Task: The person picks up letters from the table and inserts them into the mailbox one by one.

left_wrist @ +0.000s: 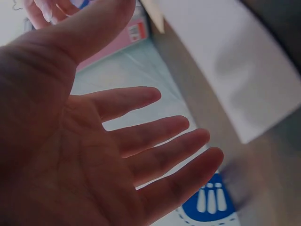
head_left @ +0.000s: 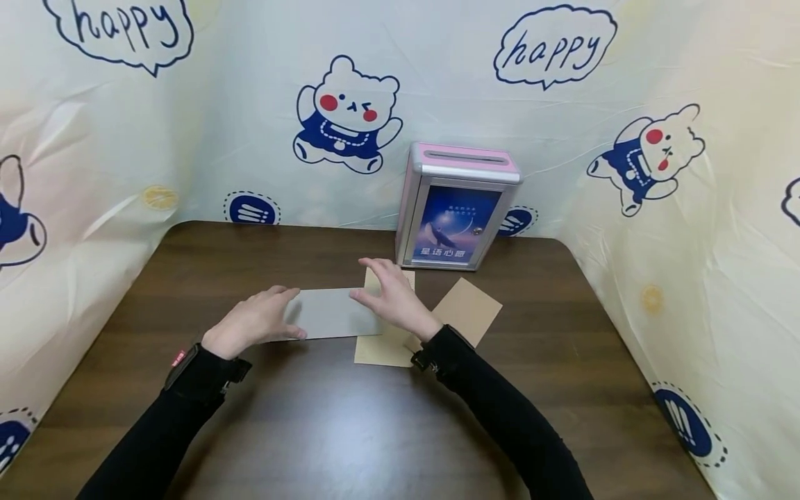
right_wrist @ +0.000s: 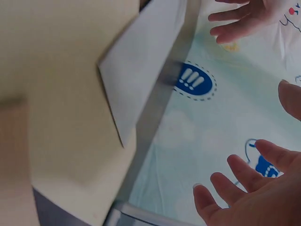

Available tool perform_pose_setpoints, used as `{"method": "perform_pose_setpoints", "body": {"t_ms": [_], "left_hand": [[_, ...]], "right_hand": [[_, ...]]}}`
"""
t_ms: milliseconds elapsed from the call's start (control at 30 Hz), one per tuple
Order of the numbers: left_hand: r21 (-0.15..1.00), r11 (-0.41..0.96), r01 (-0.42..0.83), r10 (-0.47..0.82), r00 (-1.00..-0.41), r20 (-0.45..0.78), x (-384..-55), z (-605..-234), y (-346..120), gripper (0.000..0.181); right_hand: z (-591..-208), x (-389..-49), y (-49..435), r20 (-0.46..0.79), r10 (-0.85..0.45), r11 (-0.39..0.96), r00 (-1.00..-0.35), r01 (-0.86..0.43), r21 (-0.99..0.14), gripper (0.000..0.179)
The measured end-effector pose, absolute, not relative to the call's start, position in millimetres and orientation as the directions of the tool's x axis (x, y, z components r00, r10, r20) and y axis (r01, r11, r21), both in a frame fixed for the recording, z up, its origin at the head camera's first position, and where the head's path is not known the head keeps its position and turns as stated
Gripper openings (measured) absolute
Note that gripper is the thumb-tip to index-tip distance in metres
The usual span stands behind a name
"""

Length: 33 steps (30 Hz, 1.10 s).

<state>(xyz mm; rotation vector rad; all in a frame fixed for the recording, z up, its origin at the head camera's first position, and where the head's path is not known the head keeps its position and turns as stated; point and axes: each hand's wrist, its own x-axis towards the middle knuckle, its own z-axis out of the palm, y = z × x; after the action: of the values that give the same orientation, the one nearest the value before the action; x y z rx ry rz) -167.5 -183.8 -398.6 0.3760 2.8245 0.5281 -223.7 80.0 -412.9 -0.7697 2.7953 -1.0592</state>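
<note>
Here we list: grey envelope (head_left: 334, 314), flat on the surface (head_left: 325, 417), overlapping the cream envelope (head_left: 382, 347). Left hand (head_left: 253, 321) and right hand (head_left: 392, 295) released, fingers straight, at its ends. We advise even grip at both ends.

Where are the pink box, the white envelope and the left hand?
pink box (head_left: 455, 223), head view, on its blue front panel
white envelope (head_left: 331, 312), head view, on its bare middle
left hand (head_left: 253, 321), head view, on the back of the hand
</note>
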Motion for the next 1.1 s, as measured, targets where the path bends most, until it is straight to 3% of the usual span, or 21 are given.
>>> {"method": "perform_pose_setpoints", "body": {"t_ms": [333,667,1100], "left_hand": [[0.366,0.92,0.141,0.251,-0.929,-0.273,-154,-418,-199,0.089],[0.35,0.929,0.124,0.218,-0.945,-0.243,-155,-428,-199,0.071],[0.33,0.927,0.177,0.237,-0.96,-0.151,-153,-435,-199,0.056]], "right_hand": [[-439,-220,62,-0.045,-0.54,0.748,-0.841,-0.455,-0.483,0.095],[-446,-230,51,-0.184,-0.519,0.835,-0.835,-0.45,-0.315,0.12],[-449,-242,49,-0.231,-0.495,0.858,-0.837,-0.432,-0.277,0.123]]}}
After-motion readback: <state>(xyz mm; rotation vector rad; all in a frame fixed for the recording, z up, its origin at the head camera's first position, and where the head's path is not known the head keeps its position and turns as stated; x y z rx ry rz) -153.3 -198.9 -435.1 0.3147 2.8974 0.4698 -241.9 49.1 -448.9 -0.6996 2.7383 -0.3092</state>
